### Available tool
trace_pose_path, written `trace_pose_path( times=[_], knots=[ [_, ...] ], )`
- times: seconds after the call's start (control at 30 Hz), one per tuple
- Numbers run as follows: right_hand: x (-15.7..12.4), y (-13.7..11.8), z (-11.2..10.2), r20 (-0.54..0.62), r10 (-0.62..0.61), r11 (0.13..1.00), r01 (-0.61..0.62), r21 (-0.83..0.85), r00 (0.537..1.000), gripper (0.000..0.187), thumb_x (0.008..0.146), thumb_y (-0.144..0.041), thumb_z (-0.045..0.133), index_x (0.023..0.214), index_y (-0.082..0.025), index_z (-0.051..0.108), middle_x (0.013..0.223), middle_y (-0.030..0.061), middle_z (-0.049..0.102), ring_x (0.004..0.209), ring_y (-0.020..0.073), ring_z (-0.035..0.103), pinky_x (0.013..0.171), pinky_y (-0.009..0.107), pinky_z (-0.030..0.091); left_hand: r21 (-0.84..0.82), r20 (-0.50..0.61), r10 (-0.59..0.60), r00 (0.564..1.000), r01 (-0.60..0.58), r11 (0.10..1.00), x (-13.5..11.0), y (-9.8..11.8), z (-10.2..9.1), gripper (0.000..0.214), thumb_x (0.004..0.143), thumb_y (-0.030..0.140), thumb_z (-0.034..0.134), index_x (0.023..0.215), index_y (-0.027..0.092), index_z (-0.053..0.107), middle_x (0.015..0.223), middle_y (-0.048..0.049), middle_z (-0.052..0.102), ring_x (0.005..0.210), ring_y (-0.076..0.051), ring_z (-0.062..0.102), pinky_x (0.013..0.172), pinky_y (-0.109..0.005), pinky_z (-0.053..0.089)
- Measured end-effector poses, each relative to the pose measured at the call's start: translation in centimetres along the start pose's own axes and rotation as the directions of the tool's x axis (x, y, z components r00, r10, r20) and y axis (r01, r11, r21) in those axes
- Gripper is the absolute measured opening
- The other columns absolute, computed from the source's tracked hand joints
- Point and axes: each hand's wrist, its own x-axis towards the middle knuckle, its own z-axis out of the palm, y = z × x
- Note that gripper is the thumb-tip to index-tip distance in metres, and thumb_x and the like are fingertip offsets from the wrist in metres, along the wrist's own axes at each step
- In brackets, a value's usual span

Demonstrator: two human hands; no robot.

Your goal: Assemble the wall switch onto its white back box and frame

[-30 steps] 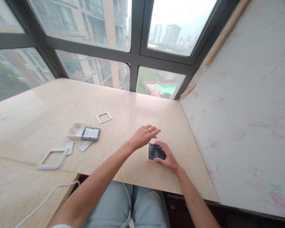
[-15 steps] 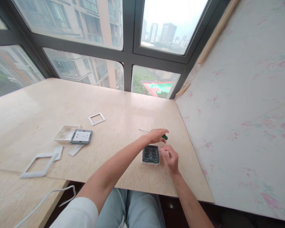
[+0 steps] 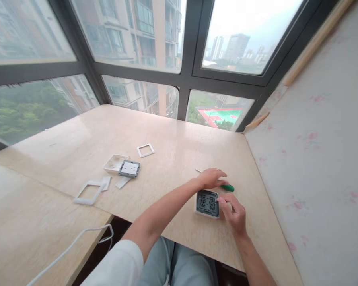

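Socket module (image 3: 207,202) lies back-up on the desk (image 3: 167,159), near its front edge, right of middle. We see dark grey innards in a pale rim; the terminals are too small to make out.

Right hand (image 3: 234,214) sits at the module's right edge, fingers curled together, fingertips at or on the rim. We cannot tell whether it pinches anything small; the grip side is turned away from us.

Left hand (image 3: 211,178) reaches across just behind the module and lies over a screwdriver (image 3: 226,187). Only the green handle end shows to the right of the hand and a thin metal tip to its left; the middle is hidden. Fingers are bent down over it, but we cannot tell whether they clamp it or only rest on it.

Count, further left on the desk and well apart from the hands:
- one second socket (image 3: 129,169), face up, grey-edged
- one white box (image 3: 115,163), touching it behind
- two white frames: small (image 3: 145,150) farther back, large (image 3: 88,192) near the desk seam
- two small white flat pieces (image 3: 123,182) between large frame and socket; shapes unclear

White cable (image 3: 77,238) loops off the lower-left desk, cut off by the frame edge. Our legs are partly hidden under the desk.
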Motion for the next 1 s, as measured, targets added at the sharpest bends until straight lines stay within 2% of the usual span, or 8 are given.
trace_pose_path(
  times=[0.13,0.3,0.37,0.47,0.6,0.7,0.83,1.0],
  knots=[
    [-0.1,0.3,-0.1,0.009,0.028,1.0,-0.028,-0.007,1.0,0.02,0.09,-0.034,0.06,0.076,-0.022,0.068,0.078,0.0051,0.069,0.076,0.0224,0.065,0.072,0.035,0.053,-0.061,-0.268,-0.157,0.951,0.146,0.987,-5.5,-2.3,-2.1,0.022,0.098,0.031,0.052,0.107,0.018,0.068,0.111,-0.0071,0.072,0.106,-0.017,0.064,0.096,-0.029,0.047],
    [-0.3,0.4,-0.2,-0.02,0.128,0.992,-0.128,-0.009,0.992,0.027,0.086,-0.045,0.062,0.075,-0.022,0.071,0.079,0.0058,0.071,0.077,0.0242,0.067,0.073,0.036,0.055,-0.168,-0.578,-0.397,0.713,0.373,0.913,-14.3,-4.4,-4.0,0.028,0.099,0.025,0.041,0.092,0.015,0.066,0.09,-0.0084,0.071,0.084,-0.017,0.064,0.078,-0.031,0.051],
    [-0.4,0.5,-0.2,-0.056,0.192,0.981,-0.193,-0.007,0.98,0.03,0.084,-0.048,0.063,0.074,-0.022,0.071,0.08,0.006,0.072,0.078,0.0255,0.068,0.074,0.037,0.055,-0.203,-0.63,-0.436,0.642,0.405,0.891,-17.7,-4.6,-4.4,0.026,0.097,0.026,0.043,0.086,0.016,0.065,0.082,-0.0056,0.07,0.075,-0.016,0.062,0.073,-0.029,0.05],
    [-0.5,0.5,-0.2,-0.1,0.282,0.958,-0.285,-0.015,0.954,0.032,0.081,-0.052,0.065,0.075,-0.021,0.072,0.081,0.0056,0.073,0.08,0.0272,0.068,0.077,0.038,0.054,-0.221,-0.67,-0.452,0.589,0.423,0.879,-22.7,-4.3,-5.0,0.022,0.094,0.028,0.049,0.081,0.019,0.064,0.076,-0.002,0.069,0.07,-0.015,0.061,0.071,-0.028,0.05],
    [-0.6,0.7,-0.2,-0.101,0.34,0.937,-0.346,-0.053,0.935,0.035,0.076,-0.055,0.067,0.075,-0.021,0.073,0.081,0.0055,0.075,0.083,0.0292,0.068,0.081,0.039,0.054,-0.209,-0.741,-0.483,0.468,0.523,0.827,-28.6,-4.0,-6.5,0.017,0.092,0.025,0.049,0.086,0.021,0.065,0.084,-0.0063,0.069,0.085,-0.023,0.063,0.083,-0.038,0.05],
    [-0.7,1.0,-0.1,-0.128,0.361,0.926,-0.371,-0.067,0.924,0.036,0.073,-0.056,0.067,0.074,-0.02,0.073,0.081,0.0056,0.075,0.084,0.0301,0.068,0.08,0.04,0.054,-0.115,-0.768,-0.534,0.353,0.745,0.658,-31.9,-4.3,-8.1,0.018,0.088,0.017,0.053,0.099,0.021,0.066,0.101,-0.0099,0.07,0.102,-0.029,0.061,0.093,-0.044,0.048],
    [-0.9,1.6,-0.2,-0.186,0.376,0.916,-0.394,-0.073,0.908,0.034,0.073,-0.054,0.068,0.076,-0.02,0.072,0.083,0.007,0.075,0.087,0.0311,0.067,0.082,0.042,0.052,-0.022,-0.709,-0.63,0.317,0.883,0.469,-33.6,-5.3,-9.7,0.026,0.086,0.019,0.063,0.111,0.018,0.064,0.109,-0.0128,0.069,0.108,-0.033,0.06,0.092,-0.044,0.048],
    [-0.9,2.1,-0.2,-0.121,0.365,0.921,-0.377,-0.095,0.923,0.043,0.076,-0.058,0.066,0.091,-0.018,0.071,0.097,0.0105,0.073,0.089,0.03,0.066,0.083,0.043,0.053,-0.018,-0.642,-0.695,0.324,0.9,0.436,-32.8,-6.0,-10.0,0.029,0.086,0.024,0.067,0.114,0.017,0.064,0.099,-0.013,0.071,0.102,-0.032,0.062,0.087,-0.041,0.05]
  ],
)
